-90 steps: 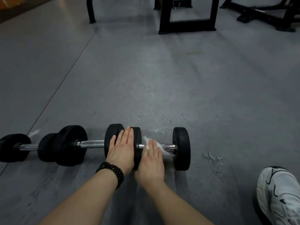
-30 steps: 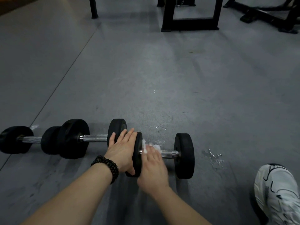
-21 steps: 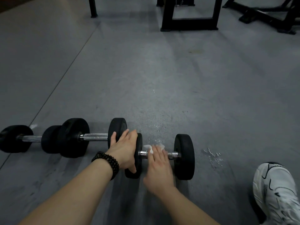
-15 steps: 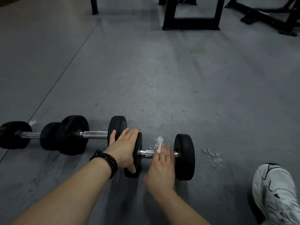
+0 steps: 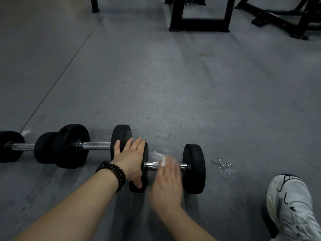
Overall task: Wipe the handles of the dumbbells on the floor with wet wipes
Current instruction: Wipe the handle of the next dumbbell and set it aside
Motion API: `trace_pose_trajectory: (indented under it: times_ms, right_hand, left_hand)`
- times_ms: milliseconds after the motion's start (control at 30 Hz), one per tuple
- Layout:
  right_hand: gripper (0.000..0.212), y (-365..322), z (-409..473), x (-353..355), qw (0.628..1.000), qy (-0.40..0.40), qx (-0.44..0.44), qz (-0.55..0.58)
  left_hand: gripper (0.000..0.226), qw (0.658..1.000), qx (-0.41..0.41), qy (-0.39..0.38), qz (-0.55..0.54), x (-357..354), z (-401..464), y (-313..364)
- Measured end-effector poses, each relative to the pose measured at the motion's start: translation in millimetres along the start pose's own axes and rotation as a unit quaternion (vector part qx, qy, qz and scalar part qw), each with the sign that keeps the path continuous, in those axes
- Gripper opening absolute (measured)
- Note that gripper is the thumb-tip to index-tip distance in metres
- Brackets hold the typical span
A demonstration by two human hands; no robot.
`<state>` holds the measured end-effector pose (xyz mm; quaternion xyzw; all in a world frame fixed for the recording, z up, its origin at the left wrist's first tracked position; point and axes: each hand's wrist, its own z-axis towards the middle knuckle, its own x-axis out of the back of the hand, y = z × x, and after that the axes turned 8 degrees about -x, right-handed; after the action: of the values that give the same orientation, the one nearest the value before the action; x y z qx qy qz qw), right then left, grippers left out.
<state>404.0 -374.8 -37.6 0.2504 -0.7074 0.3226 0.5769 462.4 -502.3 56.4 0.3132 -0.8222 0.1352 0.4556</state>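
— Since three seconds ago, the small black-plated dumbbell with the chrome handle (image 5: pixel 167 168) has been rolled nearer and skewed out of line with the longer black-plated dumbbell with the grey steel bar (image 5: pixel 96 145), and the crumpled white wet wipe (image 5: pixel 159 158) has been carried from the handle's right part toward its middle.

— What could go wrong from here?

— A roll is judged the main risk: the round plates sit on smooth grey floor (image 5: pixel 173 75), and wet specks are seen just right of the wiping grip. If the bracing is eased, the handle could be spun away and left part-wiped. The wipe could also be bunched off the bar.

— How are the grips set?

— The left hand (image 5: pixel 130 162) is laid nearly flat, fingers straight over the inner plate's rim, thumb at its near face; nothing is clasped. The right hand (image 5: pixel 166 181) is blurred; the wipe is pressed on the handle under its fingers, but whether they are curled round the bar cannot be told.
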Motion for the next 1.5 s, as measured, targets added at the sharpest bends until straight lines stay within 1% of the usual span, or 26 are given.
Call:
trace_pose_trajectory:
  times_ms: [67,100,133,233,267,333,400,433,500,567,633,733,800,867,933,967,1000,1067,1100,1133,1200,1267,1367,1400,1433,1500]
  right_hand:
    - [0.086,12.9,2.6,2.1,0.997,0.025,-0.070,-0.001]
    - [0.085,14.6,0.2,6.4,0.997,0.018,-0.077,0.012]
    - [0.087,11.6,-3.6,11.0,0.998,0.003,-0.060,0.023]
    - [0.093,2.7,-16.9,15.0,0.997,-0.047,0.049,0.042]
    - [0.094,5.5,-19.9,17.9,0.996,-0.051,0.061,0.031]
    - [0.090,16.9,-19.1,9.0,0.999,-0.038,0.018,0.007]
    - [0.084,20.8,-22.7,10.6,0.999,0.005,-0.048,0.010]
    - [0.084,17.1,-26.2,13.0,0.998,-0.006,-0.049,0.025]
    - [0.089,2.5,-35.7,16.5,0.998,-0.057,0.003,0.033]
    - [0.091,-4.2,-45.0,25.5,0.994,-0.089,0.055,0.027]
    - [0.087,5.8,-46.2,22.4,0.997,-0.067,0.043,0.001]
    - [0.077,20.2,-51.4,16.8,0.998,0.018,-0.059,-0.017]
    - [0.084,8.9,-62.3,20.5,0.998,-0.025,-0.060,0.009]
    - [0.092,-7.3,-70.5,27.0,0.995,-0.076,-0.007,0.059]
    - [0.093,-8.6,-73.5,30.3,0.994,-0.094,0.050,0.036]
    - [0.091,-2.0,-71.6,28.5,0.994,-0.094,0.042,0.029]
    - [0.088,6.5,-69.1,26.9,0.996,-0.088,0.008,0.021]
    - [0.079,17.4,-69.0,29.9,0.994,-0.083,-0.077,-0.005]
    - [0.081,16.3,-70.2,31.1,0.992,-0.088,-0.094,0.002]
    - [0.086,10.7,-72.1,31.9,0.991,-0.097,-0.088,0.018]
    - [0.097,-3.0,-76.2,30.9,0.993,-0.112,-0.014,0.035]
    - [0.096,-2.9,-77.6,30.8,0.992,-0.121,0.041,-0.001]
    - [0.077,17.5,-69.9,35.2,0.993,-0.091,-0.051,-0.052]
    - [0.075,19.4,-69.8,38.2,0.991,-0.092,-0.076,-0.062]
    - [0.078,16.5,-70.7,39.2,0.990,-0.101,-0.086,-0.044]
    - [0.091,1.6,-72.2,39.3,0.991,-0.123,-0.048,0.022]
  left_hand:
    - [0.151,1.000,-0.014,0.008,0.003,-2.8,-6.0,-0.8]
    - [0.151,1.000,-0.022,0.011,0.005,-4.7,-8.8,-0.5]
    - [0.151,0.999,-0.030,0.014,0.006,-6.8,-11.6,-0.2]
    - [0.144,0.998,-0.049,0.021,-0.015,-11.5,-19.7,-1.6]
    - [0.140,0.998,-0.057,0.020,-0.028,-11.9,-23.0,-2.1]
    - [0.134,0.996,-0.072,0.025,-0.053,-14.0,-28.6,-3.3]
    - [0.130,0.994,-0.085,0.039,-0.064,-16.2,-34.6,-3.3]
    - [0.125,0.992,-0.090,0.050,-0.068,-16.2,-37.6,-2.9]
    - [0.115,0.989,-0.096,0.083,-0.071,-16.8,-44.4,-2.7]
    - [0.118,0.987,-0.097,0.110,-0.068,-21.1,-53.3,-1.1]
    - [0.128,0.987,-0.103,0.113,-0.048,-29.5,-62.0,0.9]
    - [0.127,0.989,-0.111,0.102,0.000,-39.1,-70.1,3.7]
    - [0.118,0.990,-0.107,0.091,-0.011,-38.9,-75.6,5.6]
    - [0.109,0.990,-0.105,0.095,-0.023,-37.9,-81.5,7.3]
    - [0.106,0.988,-0.098,0.113,-0.038,-39.3,-85.8,9.0]
    - [0.107,0.987,-0.094,0.121,-0.047,-40.1,-87.4,9.7]
    - [0.109,0.986,-0.092,0.125,-0.052,-40.3,-88.2,10.8]
    - [0.112,0.987,-0.095,0.124,-0.037,-40.0,-86.6,12.9]
    - [0.112,0.988,-0.095,0.124,-0.023,-39.6,-85.5,13.5]
    - [0.110,0.988,-0.094,0.125,-0.012,-39.1,-85.2,13.9]
    - [0.103,0.988,-0.095,0.121,-0.009,-36.3,-85.3,13.5]
    - [0.098,0.989,-0.095,0.110,-0.025,-32.7,-85.4,12.1]
    - [0.106,0.991,-0.101,0.065,-0.051,-28.9,-86.5,11.9]
    - [0.108,0.992,-0.102,0.048,-0.064,-28.5,-86.6,12.3]
    - [0.108,0.991,-0.101,0.038,-0.080,-28.7,-86.8,12.3]
    - [0.106,0.989,-0.097,0.037,-0.104,-28.8,-87.3,13.0]
